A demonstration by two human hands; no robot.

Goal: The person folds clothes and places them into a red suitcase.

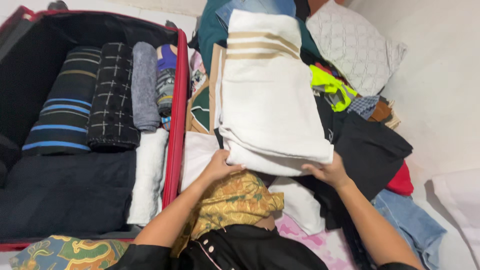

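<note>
Far left, open red suitcase (176, 115) with dark lining, packed: striped dark roll with blue and tan bands (65, 102), black checked roll (114, 97) touching it, grey roll (144, 86) next, then a small multicolour bundle (166, 75) against the red wall. Below those, a flat dark navy fold (65, 192) fills the near half, white rolled towel (149, 175) lies along the suitcase's right edge. Bottom left corner, patterned green-yellow-blue cloth (65, 252), outside the case. Just right of the suitcase wall, a tan and green folded item (200, 107), partly under the big towel. Left hand (220, 165), grip closed on the near left corner of the folded white towel with tan stripes (267, 95), fingers curled over the edge, thumb under, can't see it fully. The towel sits centre, on top of the clothes pile, stripes at the far end, near edge at the hands. Under the near edge, a yellow-gold floral cloth (235, 200), and below that a black garment with white buttons (240, 250) at bottom centre. Right hand (327, 172), grip closed on the near right corner of the same towel, fingers tucked beneath. Right of the towel: neon yellow piece (330, 87), black garment (370, 150) spread out, red cloth (402, 182) at its edge, blue jeans (410, 222) lower right. Top right, white quilted pillow (357, 45). Pink patterned sheet (320, 242) shows between the arms.
</note>
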